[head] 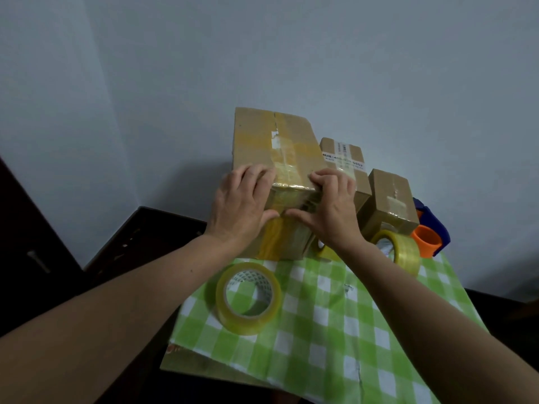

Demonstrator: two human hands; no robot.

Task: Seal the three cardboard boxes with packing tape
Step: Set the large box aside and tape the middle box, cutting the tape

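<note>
On the near edge of the big box (277, 158) both hands press tape down over the corner: the left hand (242, 205) has fingers spread flat on top and thumb on the front face, and the right hand (332, 205) has fingers bent on the top edge, thumb stretched to meet the other. Neither hand grips anything. A risk, as a guess: uneven pressing could leave wrinkles or a lifted end (the film looks creased already), or push the box back into the mid box (345, 164) and small box (392, 202) just beside it. A tape roll (248, 298) lies near, another roll (398, 249) stands by an orange-and-blue dispenser (428, 231). All sit on a green checked cloth (335, 330) over a dark table (140, 228), against a pale wall (262, 53).
</note>
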